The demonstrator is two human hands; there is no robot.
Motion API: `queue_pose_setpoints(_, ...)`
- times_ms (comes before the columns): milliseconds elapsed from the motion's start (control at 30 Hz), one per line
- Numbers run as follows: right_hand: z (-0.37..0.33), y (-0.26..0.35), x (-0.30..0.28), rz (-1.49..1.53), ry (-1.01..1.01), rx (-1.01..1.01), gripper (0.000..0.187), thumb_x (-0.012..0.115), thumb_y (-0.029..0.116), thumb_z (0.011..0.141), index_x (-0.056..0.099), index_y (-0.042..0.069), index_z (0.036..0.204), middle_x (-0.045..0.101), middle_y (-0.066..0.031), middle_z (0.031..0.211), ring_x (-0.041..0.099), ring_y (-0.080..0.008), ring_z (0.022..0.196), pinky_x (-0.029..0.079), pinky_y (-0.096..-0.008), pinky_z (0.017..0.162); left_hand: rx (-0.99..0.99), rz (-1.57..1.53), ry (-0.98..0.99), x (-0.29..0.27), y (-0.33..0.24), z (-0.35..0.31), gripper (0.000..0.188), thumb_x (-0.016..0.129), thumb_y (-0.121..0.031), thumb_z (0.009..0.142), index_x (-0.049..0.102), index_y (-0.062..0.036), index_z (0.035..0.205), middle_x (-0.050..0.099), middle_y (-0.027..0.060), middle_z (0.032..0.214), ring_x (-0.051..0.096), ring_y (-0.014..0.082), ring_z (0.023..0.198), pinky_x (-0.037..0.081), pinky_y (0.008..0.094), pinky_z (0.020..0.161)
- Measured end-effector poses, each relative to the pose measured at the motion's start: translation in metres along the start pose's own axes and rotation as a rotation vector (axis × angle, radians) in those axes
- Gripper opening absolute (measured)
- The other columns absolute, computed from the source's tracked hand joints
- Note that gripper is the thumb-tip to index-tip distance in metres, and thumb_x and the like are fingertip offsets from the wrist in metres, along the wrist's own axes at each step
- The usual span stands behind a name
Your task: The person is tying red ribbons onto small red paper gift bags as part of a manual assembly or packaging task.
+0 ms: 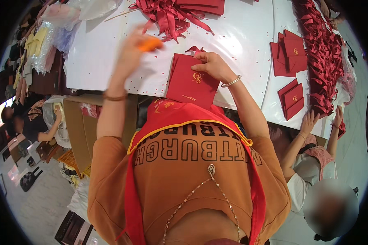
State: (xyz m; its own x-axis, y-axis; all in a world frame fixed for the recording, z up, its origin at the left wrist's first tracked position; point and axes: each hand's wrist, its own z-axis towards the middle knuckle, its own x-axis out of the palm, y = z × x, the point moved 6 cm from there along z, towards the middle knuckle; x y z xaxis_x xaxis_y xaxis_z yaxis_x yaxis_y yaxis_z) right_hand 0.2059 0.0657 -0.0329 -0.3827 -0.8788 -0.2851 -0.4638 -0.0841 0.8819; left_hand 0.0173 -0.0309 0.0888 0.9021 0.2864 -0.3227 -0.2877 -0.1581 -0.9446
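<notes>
Near the table's front edge, a flat red paper gift bag point(194, 83) with gold print lies over at least one more like it. My right hand point(214, 67) is closed on its upper right edge, thumb on the front, and a short red ribbon point(195, 50) sticks out beside the fingers. My left hand point(131, 51), smeared by motion, is raised to the left of the bag. It grips a small orange tool point(150, 44), too blurred to name exactly. Small red dots are scattered on the white tabletop.
Loose red ribbons point(167, 18) and red bags point(204, 5) lie at the far side. On the right are two groups of bags point(288, 55) and a long ribbon heap point(323, 53). A co-worker's hand point(308, 122) touches the table edge. A cardboard box point(84, 126) stands left.
</notes>
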Motion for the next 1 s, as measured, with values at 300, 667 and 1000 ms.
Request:
queue_pose_setpoints(300, -0.007, 0.009, 0.005, 0.055, 0.046, 0.034, 0.033, 0.068, 0.021, 0.073, 0.062, 0.004, 0.101, 0.063, -0.0127, 0.086, 0.06, -0.0235, 0.079, 0.046, -0.0324, 0.073, 0.205, 0.507, 0.066, 0.096, 0.026, -0.012, 0.011, 0.059, -0.008, 0.078, 0.061, -0.0036, 0.088, 0.062, 0.0132, 0.083, 0.061, 0.0264, 0.073, 0.048, 0.0312, 0.064)
queue_pose_setpoints(667, -0.005, 0.005, 0.006, -0.018, -0.004, -0.012, 0.038, 0.068, 0.023, 0.072, 0.061, 0.006, 0.105, 0.062, -0.0156, 0.095, 0.06, -0.0272, 0.088, 0.046, -0.034, 0.076, 0.14, 0.412, 0.044, 0.092, 0.038, -0.015, 0.011, 0.059, -0.006, 0.077, 0.061, -0.0008, 0.086, 0.064, 0.0137, 0.078, 0.061, 0.0273, 0.068, 0.047, 0.0321, 0.063)
queue_pose_setpoints(1000, -0.009, 0.015, 0.01, -0.149, -0.016, 0.006, 0.038, 0.066, 0.025, 0.074, 0.061, 0.01, 0.108, 0.062, -0.013, 0.096, 0.059, -0.0286, 0.089, 0.045, -0.0365, 0.077, 0.032, 0.44, 0.138, 0.093, 0.049, -0.008, 0.011, 0.06, -0.008, 0.074, 0.06, -0.0001, 0.082, 0.063, 0.014, 0.072, 0.061, 0.0262, 0.064, 0.046, 0.0327, 0.059)
